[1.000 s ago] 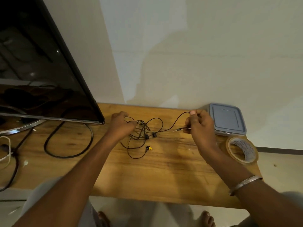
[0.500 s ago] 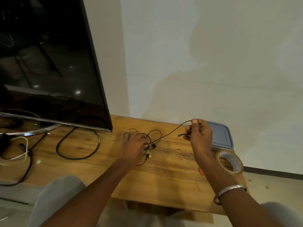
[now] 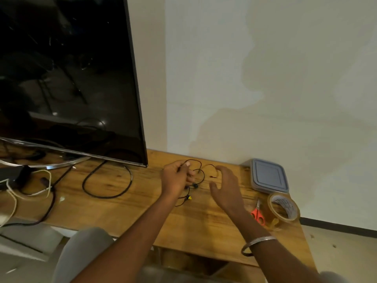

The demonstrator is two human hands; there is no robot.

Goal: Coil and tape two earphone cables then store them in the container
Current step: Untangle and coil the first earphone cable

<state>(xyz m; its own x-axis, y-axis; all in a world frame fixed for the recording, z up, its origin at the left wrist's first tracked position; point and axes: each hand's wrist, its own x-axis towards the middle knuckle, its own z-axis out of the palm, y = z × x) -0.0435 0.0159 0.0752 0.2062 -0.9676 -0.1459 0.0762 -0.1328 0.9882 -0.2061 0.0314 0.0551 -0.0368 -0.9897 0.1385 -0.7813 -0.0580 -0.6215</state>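
Gripping a bunch of black earphone cable [image 3: 203,176] in the left hand [image 3: 176,179], close to the far edge of the tabletop [image 3: 122,211], yellow earbud [image 3: 189,198] trailing toward the near edge. Holding the right hand [image 3: 226,188] wide and empty just beside the loose end. Best to catch that end and feed even loops into the left fist, no yanking on the tangle. Spotting the container [image 3: 268,175], lid on, at the far right corner, with tape roll [image 3: 284,208] and scissors [image 3: 258,214] by the right edge. Minding the TV [image 3: 71,78] and thick power lead [image 3: 107,180] close on the left
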